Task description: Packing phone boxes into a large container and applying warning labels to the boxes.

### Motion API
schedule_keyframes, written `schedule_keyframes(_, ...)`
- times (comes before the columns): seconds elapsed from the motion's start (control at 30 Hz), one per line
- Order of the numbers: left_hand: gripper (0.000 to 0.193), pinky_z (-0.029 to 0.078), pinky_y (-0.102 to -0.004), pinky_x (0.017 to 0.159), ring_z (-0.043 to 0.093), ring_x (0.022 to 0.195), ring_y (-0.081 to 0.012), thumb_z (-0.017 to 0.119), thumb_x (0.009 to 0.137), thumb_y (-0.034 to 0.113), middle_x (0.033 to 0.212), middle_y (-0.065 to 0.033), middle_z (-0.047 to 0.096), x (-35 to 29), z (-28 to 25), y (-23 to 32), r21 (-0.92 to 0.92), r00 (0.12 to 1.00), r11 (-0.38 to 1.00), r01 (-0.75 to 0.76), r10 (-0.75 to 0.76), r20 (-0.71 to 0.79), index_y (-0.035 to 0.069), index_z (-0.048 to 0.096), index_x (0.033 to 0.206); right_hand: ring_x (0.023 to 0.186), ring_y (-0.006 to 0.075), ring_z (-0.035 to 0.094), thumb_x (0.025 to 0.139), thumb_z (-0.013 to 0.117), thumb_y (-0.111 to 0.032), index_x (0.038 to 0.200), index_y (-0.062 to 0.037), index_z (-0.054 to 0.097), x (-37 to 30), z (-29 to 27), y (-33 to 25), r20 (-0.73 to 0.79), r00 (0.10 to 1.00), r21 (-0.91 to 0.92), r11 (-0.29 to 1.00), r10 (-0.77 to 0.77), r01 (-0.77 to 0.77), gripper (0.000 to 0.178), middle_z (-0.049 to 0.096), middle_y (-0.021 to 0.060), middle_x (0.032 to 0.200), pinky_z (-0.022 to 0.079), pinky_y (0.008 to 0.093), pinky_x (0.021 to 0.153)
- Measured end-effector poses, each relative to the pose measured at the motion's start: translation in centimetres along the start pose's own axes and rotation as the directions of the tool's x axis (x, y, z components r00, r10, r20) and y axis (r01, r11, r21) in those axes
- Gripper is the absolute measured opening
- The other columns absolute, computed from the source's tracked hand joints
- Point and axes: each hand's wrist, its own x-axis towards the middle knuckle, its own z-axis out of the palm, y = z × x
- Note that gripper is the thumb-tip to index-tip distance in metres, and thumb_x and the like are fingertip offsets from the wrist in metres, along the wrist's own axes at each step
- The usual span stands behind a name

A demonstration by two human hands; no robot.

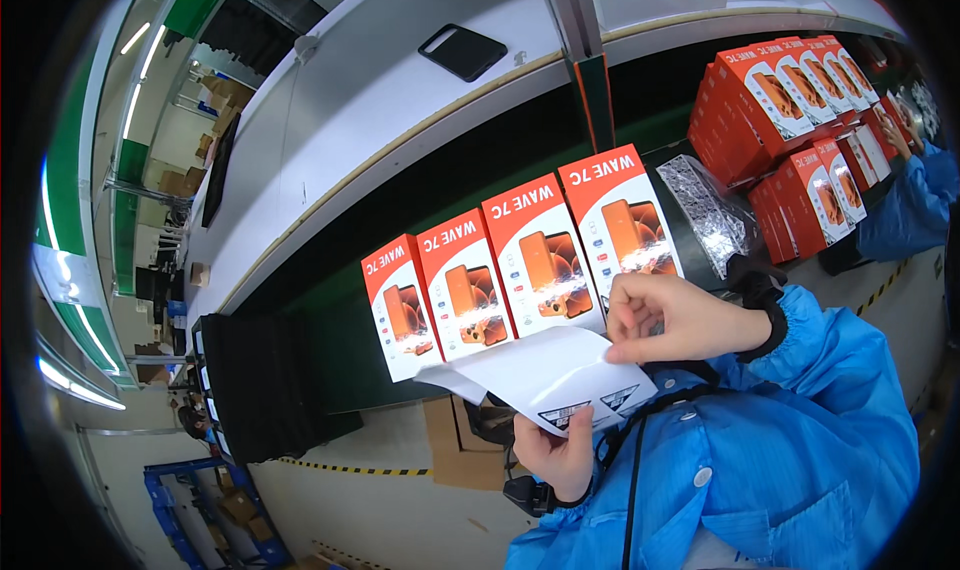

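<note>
A white sheet of labels (545, 367) with black triangular marks hangs bent in front of my body. My left hand (560, 457) is closed on its lower edge, thumb on top beside the marks. My right hand (672, 318) is closed at the sheet's right edge, thumb against it and fingers curled in; whether a label is between the fingertips is too small to tell. Just beyond the sheet, several red-and-white phone boxes stand in a row, among them a left-end box (402, 310) and a right-end box (622, 215). The sheet overlaps the lower edges of some boxes.
Under the boxes runs a dark green work surface (340, 355). A white raised shelf (400, 100) behind it carries a black phone-shaped tray (463, 52). Clear plastic wrap (710, 215) and stacked red boxes (740, 120) lie right, near another person's blue sleeve (915, 205). A black bin (255, 385) stands left.
</note>
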Motion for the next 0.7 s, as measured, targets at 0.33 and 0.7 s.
schedule_keyframes(0.33, 0.02, 0.045, -0.0314, 0.082, 0.057, 0.089, -0.0186, 0.061, 0.085, 0.006, 0.098, -0.0132, 0.059, 0.5, -2.2, -1.2, -0.22, 0.99, 0.966, -0.135, 0.138, -0.004, -0.007, 0.054, 0.1, 0.076, 0.0227, 0.057, 0.075, 0.068, -0.011, 0.09, -0.0034, 0.056, 0.6, 5.3, 0.1, -0.063, 0.823, -0.656, 0.645, -0.565, 0.393, 0.021, 0.055, 0.0076, 0.089, 0.048, 0.0307, 0.064)
schedule_keyframes(0.7, 0.014, 0.046, -0.0229, 0.064, 0.058, 0.072, -0.0129, 0.069, 0.078, 0.001, 0.091, -0.0095, 0.061, 1.1, -5.5, -2.8, -0.166, 0.999, 0.986, 0.021, -0.016, 0.028, -0.005, 0.062, 0.088, 0.081, 0.0239, 0.062, 0.074, 0.071, -0.007, 0.089, -0.0052, 0.062, 2.1, 7.9, 1.1, 0.018, 0.905, -0.522, 0.768, -0.426, 0.372, 0.018, 0.063, 0.0077, 0.09, 0.049, 0.0301, 0.069)
